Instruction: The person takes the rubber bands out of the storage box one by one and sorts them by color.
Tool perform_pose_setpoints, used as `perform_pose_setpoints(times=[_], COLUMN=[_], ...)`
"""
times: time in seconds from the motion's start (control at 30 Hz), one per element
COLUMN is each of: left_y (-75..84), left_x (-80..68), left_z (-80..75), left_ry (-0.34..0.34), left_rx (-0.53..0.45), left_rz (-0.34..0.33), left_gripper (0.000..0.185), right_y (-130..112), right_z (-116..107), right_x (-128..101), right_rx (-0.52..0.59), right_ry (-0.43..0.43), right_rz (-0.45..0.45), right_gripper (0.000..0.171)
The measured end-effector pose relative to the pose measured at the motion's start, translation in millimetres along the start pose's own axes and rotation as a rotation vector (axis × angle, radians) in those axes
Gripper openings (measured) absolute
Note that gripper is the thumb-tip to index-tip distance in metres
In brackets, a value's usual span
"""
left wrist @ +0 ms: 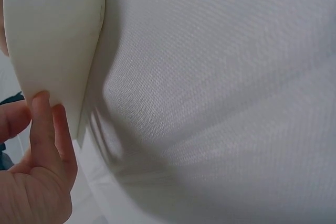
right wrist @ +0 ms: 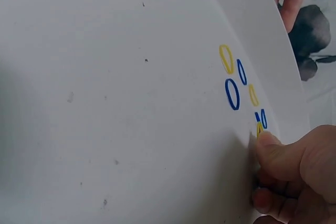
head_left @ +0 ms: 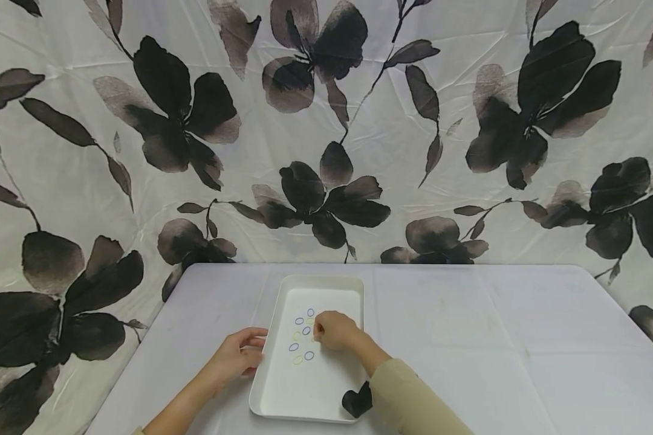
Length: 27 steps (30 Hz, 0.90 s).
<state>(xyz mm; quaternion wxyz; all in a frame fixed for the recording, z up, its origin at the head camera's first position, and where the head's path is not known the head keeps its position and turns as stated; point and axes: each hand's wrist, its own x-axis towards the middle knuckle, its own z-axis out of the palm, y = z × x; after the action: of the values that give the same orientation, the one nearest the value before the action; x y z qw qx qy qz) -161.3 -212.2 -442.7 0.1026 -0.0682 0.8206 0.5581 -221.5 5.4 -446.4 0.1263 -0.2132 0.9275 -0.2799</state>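
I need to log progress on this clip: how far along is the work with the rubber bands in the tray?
Done: nothing visibly removed or sorted. In hand: the right hand pinches at a yellow band in the white tray, while the left hand holds the tray's left rim. Left: the other blue and yellow rubber bands lie loose in the tray.

Smooth, matt white plastic tray (head_left: 274, 326); thin rubber bands (right wrist: 232, 94) in blue and yellow; finely woven grey tablecloth (left wrist: 220, 103); slightly glossy, creased flowered cloth backdrop (head_left: 441, 121).
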Motion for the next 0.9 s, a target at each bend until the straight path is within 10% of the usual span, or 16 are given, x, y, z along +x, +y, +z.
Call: perform_pose_setpoints(times=[0.9], left_y=[0.3], left_x=[0.8], left_z=[1.0], left_ry=[0.000], left_rx=[0.006], left_rz=[-0.008], left_gripper=[0.049], right_y=[15.8], right_z=[-32.0], right_x=[-9.4], right_rx=[0.386], right_ry=[0.033], right_rz=[-0.126], right_gripper=[0.013])
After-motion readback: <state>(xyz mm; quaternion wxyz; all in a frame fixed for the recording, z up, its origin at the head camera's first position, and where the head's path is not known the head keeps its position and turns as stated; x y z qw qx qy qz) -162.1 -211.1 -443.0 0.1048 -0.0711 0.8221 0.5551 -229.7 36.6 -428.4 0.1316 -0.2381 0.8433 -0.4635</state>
